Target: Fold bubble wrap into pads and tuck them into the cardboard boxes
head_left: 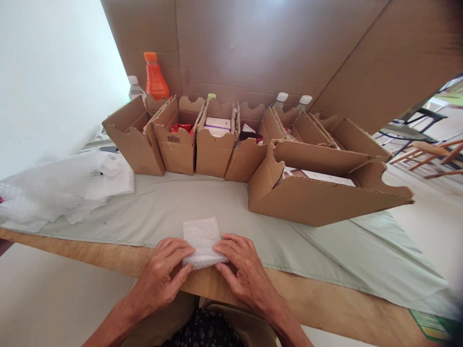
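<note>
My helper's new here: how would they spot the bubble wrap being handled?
Find the cloth-covered table's near edge, before the cardboard boxes. Between the left hand and right hand lies the bubble wrap, small and squarish, unlike the loose heap at left.

dark garment (206, 330), near black, small pale flower-like specks scattered across; olive-khaki cloth (159, 318) on both sides of it, garment type unclear; left hand (167, 267) and right hand (239, 265) bare, forearms (115, 318) bare too

An orange bottle (156, 83) stands behind a row of open cardboard boxes (214, 156), before a cardboard panel (231, 53). Wooden furniture (428, 149) shows at far right.
</note>
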`<state>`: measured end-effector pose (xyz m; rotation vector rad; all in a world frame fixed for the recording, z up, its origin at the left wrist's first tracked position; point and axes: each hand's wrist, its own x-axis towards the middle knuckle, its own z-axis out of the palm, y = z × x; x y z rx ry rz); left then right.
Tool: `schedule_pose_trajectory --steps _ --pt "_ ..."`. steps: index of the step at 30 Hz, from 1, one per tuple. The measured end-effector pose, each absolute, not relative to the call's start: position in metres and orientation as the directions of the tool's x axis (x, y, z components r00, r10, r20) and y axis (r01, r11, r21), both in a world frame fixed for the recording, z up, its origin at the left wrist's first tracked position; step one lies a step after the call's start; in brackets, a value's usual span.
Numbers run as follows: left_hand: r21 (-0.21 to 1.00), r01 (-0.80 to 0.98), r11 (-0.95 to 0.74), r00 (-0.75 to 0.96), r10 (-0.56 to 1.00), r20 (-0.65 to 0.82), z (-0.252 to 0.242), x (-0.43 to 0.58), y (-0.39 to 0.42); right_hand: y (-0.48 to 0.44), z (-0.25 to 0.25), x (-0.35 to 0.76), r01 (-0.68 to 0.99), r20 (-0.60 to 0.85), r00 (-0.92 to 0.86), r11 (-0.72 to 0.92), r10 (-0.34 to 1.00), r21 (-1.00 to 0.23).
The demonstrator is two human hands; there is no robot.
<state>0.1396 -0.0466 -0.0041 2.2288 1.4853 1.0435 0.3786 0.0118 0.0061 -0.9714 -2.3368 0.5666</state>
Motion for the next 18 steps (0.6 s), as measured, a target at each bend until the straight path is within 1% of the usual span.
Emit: schedule_pose_trajectory --steps 2,7,11,13,15,17,18 --pt "0.587 0.695 -0.415 0.176 0.89 0.42 -0.006 0.14 -0.044 0.01 0.007 0.379 0.529 0.328 -0.583 0.654 0.743 -0.541" --pt "0.56 0.743 -0.367 0.112 0.893 0.436 -0.013 0.142 -0.028 0.011 0.004 0.375 0.593 0.43 -0.547 0.695 0.718 -0.407" --pt "0.557 0.767 -0.319 0.055 0.897 0.438 -0.015 0.143 -0.023 0.017 0.0 0.368 0.591 0.404 -0.622 0.741 0.671 -0.32" --pt "0.608 0.748 -0.267 -0.018 0.907 0.42 -0.016 0.143 -0.023 0.023 -0.003 0.364 0.583 0.394 -0.637 0.748 0.663 -0.316" --pt "0.704 0.685 -0.187 -0.129 0.92 0.37 -0.016 0.145 -0.027 0.029 -0.006 0.359 0.583 0.406 -0.614 0.736 0.677 -0.344" --pt "0.82 0.567 -0.076 -0.275 0.921 0.275 -0.016 0.146 -0.035 0.034 -0.007 0.357 0.587 0.415 -0.569 0.704 0.71 -0.399" --pt "0.878 0.477 -0.021 -0.344 0.916 0.208 -0.016 0.147 -0.039 0.034 -0.006 0.356 0.585 0.416 -0.544 0.684 0.729 -0.434"
